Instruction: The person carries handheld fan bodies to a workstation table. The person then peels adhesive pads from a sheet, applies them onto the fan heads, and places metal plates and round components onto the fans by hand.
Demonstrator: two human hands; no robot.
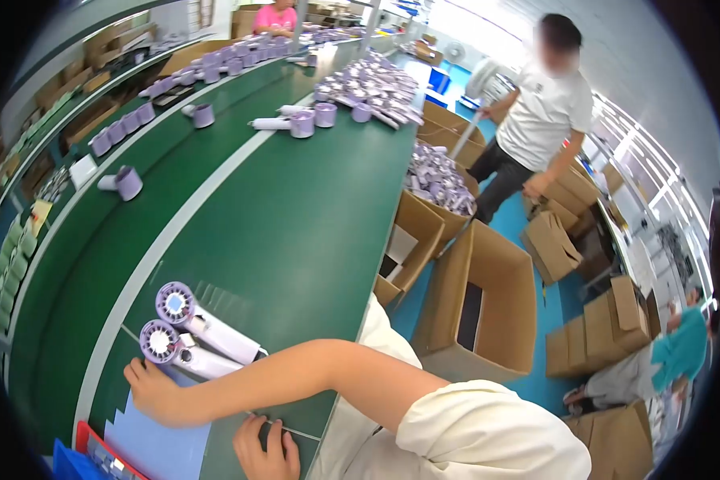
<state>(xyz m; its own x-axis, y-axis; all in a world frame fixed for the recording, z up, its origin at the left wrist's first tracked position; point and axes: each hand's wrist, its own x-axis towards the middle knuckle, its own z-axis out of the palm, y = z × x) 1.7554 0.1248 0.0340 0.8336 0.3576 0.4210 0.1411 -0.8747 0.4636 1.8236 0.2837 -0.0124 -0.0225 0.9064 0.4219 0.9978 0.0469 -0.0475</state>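
Observation:
Two handheld fans (216, 334) lie side by side on the green work surface, with round lavender heads and pale handles. Their inner blades or grilles show, and one head has a light blue square at its centre. My right hand (162, 394) rests just below the nearer fan (162, 342), palm down over a stack of pale blue sheets (156, 440), fingers loosely extended. Whether the fingertips touch the fan is unclear. Closer to my body, my left hand (266, 452) lies on the surface by its edge, fingers apart and holding nothing visible.
A red-edged blue bin (84, 456) sits at the lower left. Lavender fan parts (128, 184) stand along the green belt (80, 264), with a large pile (372, 84) farther off. Cardboard boxes (428, 336) line the right side. A person (536, 112) stands beyond them.

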